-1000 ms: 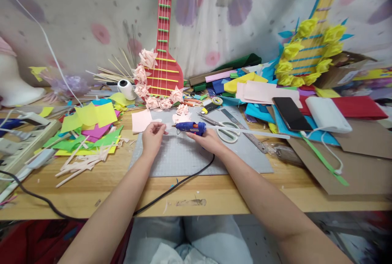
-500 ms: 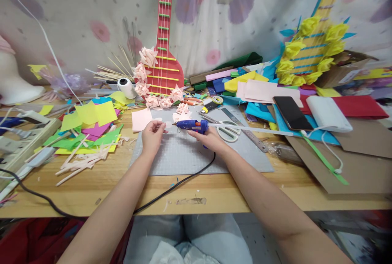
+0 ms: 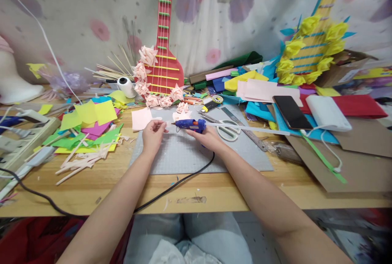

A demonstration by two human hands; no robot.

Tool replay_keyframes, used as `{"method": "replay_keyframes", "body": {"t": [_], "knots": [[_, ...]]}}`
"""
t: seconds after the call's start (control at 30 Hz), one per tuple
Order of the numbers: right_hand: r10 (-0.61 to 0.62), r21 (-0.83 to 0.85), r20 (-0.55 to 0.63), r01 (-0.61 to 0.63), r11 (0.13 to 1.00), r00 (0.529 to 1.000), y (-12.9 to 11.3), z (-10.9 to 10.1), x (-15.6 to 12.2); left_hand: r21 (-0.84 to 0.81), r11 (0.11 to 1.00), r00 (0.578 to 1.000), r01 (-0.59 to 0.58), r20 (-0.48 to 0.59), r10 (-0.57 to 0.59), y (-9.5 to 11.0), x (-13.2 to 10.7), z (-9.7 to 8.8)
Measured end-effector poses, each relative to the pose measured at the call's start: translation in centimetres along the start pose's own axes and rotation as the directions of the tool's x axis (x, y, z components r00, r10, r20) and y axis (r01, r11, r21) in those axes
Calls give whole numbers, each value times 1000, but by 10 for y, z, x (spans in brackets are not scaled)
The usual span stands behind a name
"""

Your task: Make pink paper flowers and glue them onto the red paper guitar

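Note:
A blue hot glue gun [image 3: 190,124] is gripped in my right hand [image 3: 206,137], its nozzle pointing left. A long whitish glue stick [image 3: 254,128] sticks out of its back end. Just left of the nozzle, my left hand [image 3: 154,133] is closed in a pinch on a small pale piece [image 3: 169,126]; its material is unclear. Both hands are above the grey cutting mat [image 3: 174,162]. Pale pink paper [image 3: 141,119] lies behind my left hand, and a folded pink paper flower [image 3: 183,108] sits behind the glue gun.
A red paper lute [image 3: 165,68] with pink flowers leans at the back. Scissors [image 3: 228,131] and a metal ruler [image 3: 245,129] lie right of my hands. The gun's black cord [image 3: 174,186] crosses the front. Coloured paper [image 3: 88,117], a power strip [image 3: 36,141] and a phone [image 3: 292,112] surround the mat.
The glue gun and my right hand have shifted very slightly left, toward my left hand. My left hand keeps its pinch, and the rest looks the same.

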State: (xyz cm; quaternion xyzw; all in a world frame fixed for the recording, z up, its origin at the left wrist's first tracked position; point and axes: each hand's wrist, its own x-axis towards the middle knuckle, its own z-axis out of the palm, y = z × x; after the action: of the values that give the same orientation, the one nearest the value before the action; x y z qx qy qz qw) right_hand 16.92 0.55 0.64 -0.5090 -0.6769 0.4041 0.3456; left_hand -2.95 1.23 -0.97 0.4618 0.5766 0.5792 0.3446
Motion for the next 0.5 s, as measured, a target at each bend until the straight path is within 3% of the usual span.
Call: {"method": "replay_keyframes", "body": {"t": [0.3,0.5], "knots": [[-27,58,8,27,998,1000,3,4,2,-3,1000,1000,-10,9,10,-1,0,1],[60,287,63,-76,955,996,-4,2,0,-4,1000,1000,-7,8,7,-1,1,1]]}}
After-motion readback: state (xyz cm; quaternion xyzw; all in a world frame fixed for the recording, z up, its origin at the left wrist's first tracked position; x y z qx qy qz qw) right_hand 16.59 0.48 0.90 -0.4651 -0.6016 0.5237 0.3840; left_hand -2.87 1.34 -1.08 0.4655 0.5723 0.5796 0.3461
